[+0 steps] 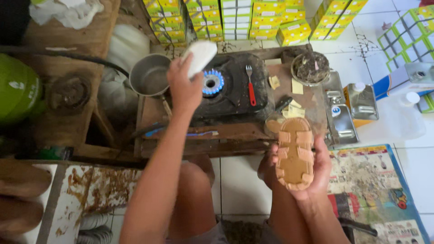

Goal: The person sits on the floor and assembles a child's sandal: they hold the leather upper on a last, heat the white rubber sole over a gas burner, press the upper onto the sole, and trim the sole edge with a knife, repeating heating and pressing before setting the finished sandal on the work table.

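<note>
Upper centre of the frame, a white sole piece (200,55) sits beside a ring of blue flame (212,82) on a black, grimy stove (235,90). A fork with a red handle (250,86) lies on it. Lower right, a tan sandal (295,152) with crossing straps. At the left edge, a bright green gas cylinder (17,88). Along the top, yellow-and-green boxes (262,20) stacked. Floor tiles (239,180) white.

Stacked yellow-and-green cartons (235,20) line the far wall; more green-white boxes (409,38) lie at right. A colourful printed sheet (379,190) covers the floor, bottom right.
</note>
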Action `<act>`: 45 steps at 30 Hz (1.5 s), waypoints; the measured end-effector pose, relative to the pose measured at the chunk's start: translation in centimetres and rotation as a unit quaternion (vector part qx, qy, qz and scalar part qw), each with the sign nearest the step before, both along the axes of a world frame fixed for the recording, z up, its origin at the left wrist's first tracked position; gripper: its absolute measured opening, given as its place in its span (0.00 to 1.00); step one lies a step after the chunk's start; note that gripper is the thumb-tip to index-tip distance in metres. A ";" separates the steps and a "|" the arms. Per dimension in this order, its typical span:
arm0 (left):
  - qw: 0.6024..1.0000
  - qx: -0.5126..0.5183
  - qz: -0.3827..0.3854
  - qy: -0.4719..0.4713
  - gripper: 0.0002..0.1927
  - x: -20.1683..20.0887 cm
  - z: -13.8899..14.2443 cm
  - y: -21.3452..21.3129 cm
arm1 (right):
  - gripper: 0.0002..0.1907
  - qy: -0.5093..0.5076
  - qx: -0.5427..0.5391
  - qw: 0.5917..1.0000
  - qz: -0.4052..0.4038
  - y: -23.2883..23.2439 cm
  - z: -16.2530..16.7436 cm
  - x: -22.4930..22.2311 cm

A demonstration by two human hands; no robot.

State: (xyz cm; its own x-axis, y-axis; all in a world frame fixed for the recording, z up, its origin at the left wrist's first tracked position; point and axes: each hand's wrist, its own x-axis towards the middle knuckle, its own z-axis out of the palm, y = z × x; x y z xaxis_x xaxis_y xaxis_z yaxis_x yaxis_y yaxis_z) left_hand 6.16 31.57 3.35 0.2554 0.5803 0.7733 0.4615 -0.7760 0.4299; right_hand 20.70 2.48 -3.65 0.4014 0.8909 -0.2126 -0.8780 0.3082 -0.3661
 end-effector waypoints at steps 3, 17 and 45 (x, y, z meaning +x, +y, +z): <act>0.993 -0.113 -0.004 -0.027 0.29 1.2 -0.9 0.3 | 0.32 -0.015 -0.001 1.000 0.004 0.2 0.3 0.0; 0.920 -0.305 -0.044 -0.240 0.37 -1.3 -1.9 2.4 | 0.32 -0.008 -0.014 0.999 0.040 2.3 -0.1 -0.7; 0.976 -0.198 -0.082 -0.038 0.47 -5.1 -4.9 2.7 | 0.22 -0.322 -0.181 0.924 0.094 13.8 1.3 5.5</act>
State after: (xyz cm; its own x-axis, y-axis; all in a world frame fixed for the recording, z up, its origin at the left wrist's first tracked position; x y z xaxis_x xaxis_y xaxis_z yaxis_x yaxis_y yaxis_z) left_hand 1.02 34.31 -1.54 0.3203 0.7942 0.5164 0.3007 -0.6022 0.7395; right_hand 26.23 16.29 -2.40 0.3947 0.8747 -0.2812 -0.4672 -0.0725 -0.8812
